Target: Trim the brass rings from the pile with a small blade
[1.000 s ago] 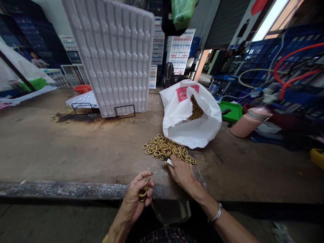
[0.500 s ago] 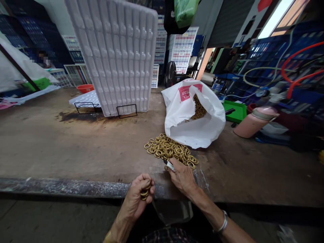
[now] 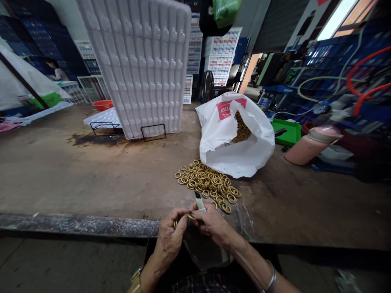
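Rings of a brassy colour lie heaped on the worktop, just at the near side of a white bag with more inside. The left hand has its grip curled closed around at least one ring; the right hand has its own closed on a pale-handled blade. A single ring sits between both hands' fingertips; which one bears it, I cannot tell.

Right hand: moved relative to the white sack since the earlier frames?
Yes. Judged against the white sack, the right hand has drawn back toward the table's near edge and leftward, now close beside the left hand.
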`<state>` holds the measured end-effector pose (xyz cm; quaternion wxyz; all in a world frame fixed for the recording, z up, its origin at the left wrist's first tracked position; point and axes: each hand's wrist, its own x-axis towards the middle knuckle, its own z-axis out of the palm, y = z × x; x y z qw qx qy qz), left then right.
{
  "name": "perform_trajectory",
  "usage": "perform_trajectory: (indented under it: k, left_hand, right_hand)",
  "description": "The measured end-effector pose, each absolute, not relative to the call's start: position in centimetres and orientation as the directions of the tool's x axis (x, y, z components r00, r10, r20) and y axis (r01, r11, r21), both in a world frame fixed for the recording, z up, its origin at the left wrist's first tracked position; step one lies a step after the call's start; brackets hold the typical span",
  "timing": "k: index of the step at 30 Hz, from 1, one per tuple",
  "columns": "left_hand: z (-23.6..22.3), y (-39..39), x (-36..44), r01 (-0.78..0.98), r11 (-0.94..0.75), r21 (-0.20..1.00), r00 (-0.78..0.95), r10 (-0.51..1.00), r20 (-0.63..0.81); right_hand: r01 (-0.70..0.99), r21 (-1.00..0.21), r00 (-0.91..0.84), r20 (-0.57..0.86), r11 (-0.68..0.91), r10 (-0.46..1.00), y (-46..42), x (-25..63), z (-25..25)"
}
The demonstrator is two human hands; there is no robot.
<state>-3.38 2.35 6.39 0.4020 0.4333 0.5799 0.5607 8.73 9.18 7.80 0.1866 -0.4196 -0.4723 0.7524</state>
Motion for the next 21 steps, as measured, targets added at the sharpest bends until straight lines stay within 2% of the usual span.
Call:
perform_trajectory:
  k: [5, 10, 12, 17, 21]
  left_hand:
    - [6.4, 2.2, -3.1, 0.056, -0.032, 0.998, -0.308, 0.95, 0.048]
    - [6.1, 2.3, -3.2, 0.105, -0.012, 0.994, -0.236, 0.971, 0.037]
    - [5.9, 2.4, -3.4, 0.105, 0.015, 0.994, -0.232, 0.973, 0.009]
    - [5.7, 2.6, -3.5, 0.08, 0.059, 0.995, -0.283, 0.959, -0.034]
    - [5.8, 2.7, -3.5, -0.019, 0.127, 0.992, -0.26, 0.957, -0.127]
  right_hand:
    - [0.12, -0.862, -0.568, -0.466, -0.492, 0.679, 9.1, 8.5, 7.6]
    - [0.187, -0.879, -0.543, -0.464, -0.438, 0.7, 9.2, 8.4, 6.3]
    - [0.214, -0.907, -0.527, -0.421, -0.364, 0.738, 9.2, 8.5, 6.0]
    - [0.31, -0.951, -0.518, -0.174, -0.006, 0.837, 9.1, 8.3, 6.4]
    - [0.369, -0.928, -0.505, -0.163, 0.042, 0.848, 9.1, 8.0, 6.8]
